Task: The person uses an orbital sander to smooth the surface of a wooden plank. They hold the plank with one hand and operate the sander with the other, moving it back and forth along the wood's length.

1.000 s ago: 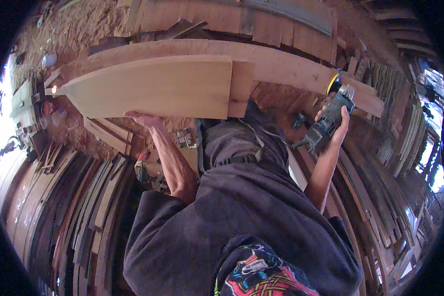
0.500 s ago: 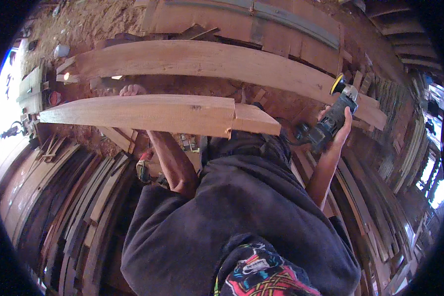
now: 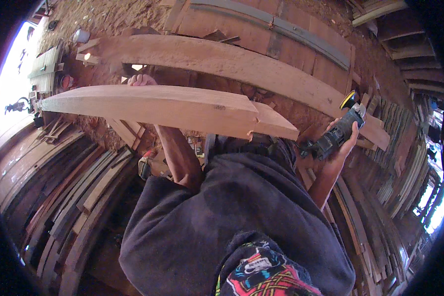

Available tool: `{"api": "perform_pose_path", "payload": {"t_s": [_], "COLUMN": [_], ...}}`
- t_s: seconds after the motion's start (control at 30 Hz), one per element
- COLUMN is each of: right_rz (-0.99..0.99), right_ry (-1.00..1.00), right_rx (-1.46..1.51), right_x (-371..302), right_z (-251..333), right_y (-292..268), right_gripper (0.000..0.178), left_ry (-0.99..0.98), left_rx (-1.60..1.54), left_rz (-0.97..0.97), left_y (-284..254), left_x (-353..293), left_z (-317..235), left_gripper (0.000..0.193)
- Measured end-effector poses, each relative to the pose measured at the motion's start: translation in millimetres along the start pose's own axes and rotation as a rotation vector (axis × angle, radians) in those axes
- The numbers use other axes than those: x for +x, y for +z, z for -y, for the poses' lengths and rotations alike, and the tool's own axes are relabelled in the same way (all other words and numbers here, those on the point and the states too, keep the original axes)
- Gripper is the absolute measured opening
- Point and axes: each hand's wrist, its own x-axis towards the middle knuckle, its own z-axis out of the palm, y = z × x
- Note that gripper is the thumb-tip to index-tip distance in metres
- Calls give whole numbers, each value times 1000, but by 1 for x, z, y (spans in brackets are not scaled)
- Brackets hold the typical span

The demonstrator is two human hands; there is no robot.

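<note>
In my left hand point(image 3: 142, 80) is a long, thick wooden beam point(image 3: 172, 111), raised crosswise before my body. My fingers curl over its far edge, while the palm and thumb are hidden behind the wood. The beam narrows toward the left and has a stepped, notched end on the right. My right hand point(image 3: 348, 140) is wrapped round the body of a dark angle grinder point(image 3: 338, 133), held off to the right of the beam. A yellow-rimmed disc point(image 3: 349, 100) sits on the grinder's head, tilted up and away. Grinder and beam are apart.
Beyond the beam lies a long, wide plank point(image 3: 222, 56). Reddish panels point(image 3: 311, 44) with a grey metal bar stand further off. Stacked boards point(image 3: 59, 197) fill the left, and more boards point(image 3: 362, 212) lie right. A white bucket point(image 3: 81, 35) is at the far left.
The view has shifted and turned slightly. The beam's notched right end sits lower and further right, with more of its top face showing. Both hands keep their holds.
</note>
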Motion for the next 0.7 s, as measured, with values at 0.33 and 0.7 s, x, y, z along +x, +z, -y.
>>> {"api": "perform_pose_path", "payload": {"t_s": [0.33, 0.7], "right_rz": [41, 157], "right_ry": [-61, -31], "right_rx": [-50, -213], "right_x": [-3, 21], "right_z": [-2, 5], "right_y": [-1, -29], "right_gripper": [55, 61], "left_ry": [33, 7], "left_rx": [-63, 856], "left_rz": [-147, -858], "left_y": [21, 102], "left_x": [16, 21], "left_z": [7, 85], "left_gripper": [20, 74]}}
